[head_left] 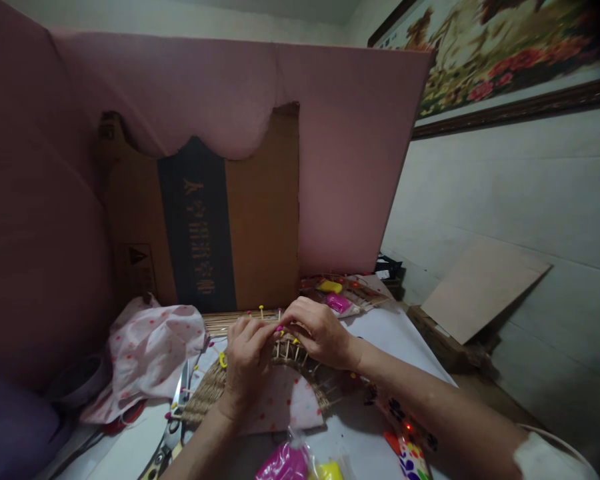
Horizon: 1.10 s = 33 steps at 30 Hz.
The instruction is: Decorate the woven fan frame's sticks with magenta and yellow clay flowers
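Both hands meet at the top of a woven arch (207,390) made of straw-colored cord. It lies flat on the white table (405,333), with little sticks with colored heads standing up in it.

The left hand (247,363) is curled, its fingertips pinching down on the arch. The right hand (320,333) is curled over the arch too, and it hides the part under it. Something tiny and pink shows where the fingertips meet, but it is too small to tell what.

- At 9 o'clock from the hands lies a bunched pink spotted cloth (150,347).
- At 7 o'clock are scissors (177,420), touching the arch's end.
- At 12 o'clock a brown cardboard box (260,220) stands up close behind, with a big pink board (350,153) behind it.
- At 1 o'clock sit a yellow clay pack (329,287) and a pink clay pack (339,303).
- At 6 o'clock lies a clear bag of clay (293,462).
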Available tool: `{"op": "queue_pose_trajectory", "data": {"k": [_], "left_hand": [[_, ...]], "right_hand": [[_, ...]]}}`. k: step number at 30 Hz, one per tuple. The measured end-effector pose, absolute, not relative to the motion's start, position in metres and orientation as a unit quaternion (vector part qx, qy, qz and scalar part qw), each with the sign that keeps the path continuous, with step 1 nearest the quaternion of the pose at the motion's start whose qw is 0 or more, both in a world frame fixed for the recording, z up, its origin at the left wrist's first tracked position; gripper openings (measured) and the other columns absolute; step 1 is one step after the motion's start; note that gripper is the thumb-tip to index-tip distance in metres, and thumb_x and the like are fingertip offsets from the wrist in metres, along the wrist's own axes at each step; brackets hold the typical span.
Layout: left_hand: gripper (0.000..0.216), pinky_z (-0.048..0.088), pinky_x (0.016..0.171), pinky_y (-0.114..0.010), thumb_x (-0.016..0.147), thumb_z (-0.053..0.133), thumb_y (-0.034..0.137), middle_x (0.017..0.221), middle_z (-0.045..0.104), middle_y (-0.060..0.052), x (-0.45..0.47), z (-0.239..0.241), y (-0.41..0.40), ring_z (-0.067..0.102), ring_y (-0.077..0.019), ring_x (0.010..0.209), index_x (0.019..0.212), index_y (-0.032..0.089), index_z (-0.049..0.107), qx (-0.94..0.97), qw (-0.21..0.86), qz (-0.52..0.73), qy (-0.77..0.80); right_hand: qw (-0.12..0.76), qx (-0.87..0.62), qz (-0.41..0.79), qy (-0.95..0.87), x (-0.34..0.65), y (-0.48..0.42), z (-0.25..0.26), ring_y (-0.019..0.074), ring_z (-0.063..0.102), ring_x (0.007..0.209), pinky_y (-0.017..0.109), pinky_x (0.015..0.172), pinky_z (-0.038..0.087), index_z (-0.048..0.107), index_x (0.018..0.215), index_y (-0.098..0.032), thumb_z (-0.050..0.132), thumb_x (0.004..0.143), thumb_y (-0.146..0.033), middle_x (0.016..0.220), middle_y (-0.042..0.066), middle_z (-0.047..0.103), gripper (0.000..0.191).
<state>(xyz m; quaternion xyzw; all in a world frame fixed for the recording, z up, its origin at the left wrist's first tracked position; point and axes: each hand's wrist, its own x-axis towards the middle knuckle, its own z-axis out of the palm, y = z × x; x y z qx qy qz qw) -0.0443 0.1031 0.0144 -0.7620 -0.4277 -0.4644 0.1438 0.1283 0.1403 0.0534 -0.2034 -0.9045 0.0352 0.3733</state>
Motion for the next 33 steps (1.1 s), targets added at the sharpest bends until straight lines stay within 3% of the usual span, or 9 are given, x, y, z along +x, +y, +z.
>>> {"op": "queue_pose_trajectory", "data": {"k": [21, 33], "left_hand": [[0.014, 0.036, 0.07, -0.034, 0.085, 0.052, 0.023, 0.076, 0.065, -0.004, -0.0451, 0.0148, 0.103, 0.051, -0.0194, 0.074, 0.09, 0.02, 0.065, -0.764, 0.116, -0.45, -0.447], [0.01, 0.038, 0.071, -0.034, 0.084, 0.051, 0.019, 0.073, 0.06, -0.002, -0.0395, 0.0222, 0.0959, 0.05, -0.0181, 0.074, 0.081, 0.019, 0.06, -0.768, 0.009, -0.477, -0.427]], "right_hand": [[0.355, -0.192, 0.007, -0.915, 0.1299, 0.1406, 0.0524, 0.019, 0.05, 0.076, 0.03, 0.067, 0.04, 0.056, 0.085, -0.017, 0.046, 0.086, -0.013, 0.079, 0.008, 0.06, 0.01], [0.282, -0.158, -0.15, -0.934, 0.1325, 0.1402, 0.0521, 0.018, 0.045, 0.07, 0.031, 0.064, 0.034, 0.056, 0.085, -0.014, 0.041, 0.09, -0.019, 0.078, 0.008, 0.058, 0.017]]}}
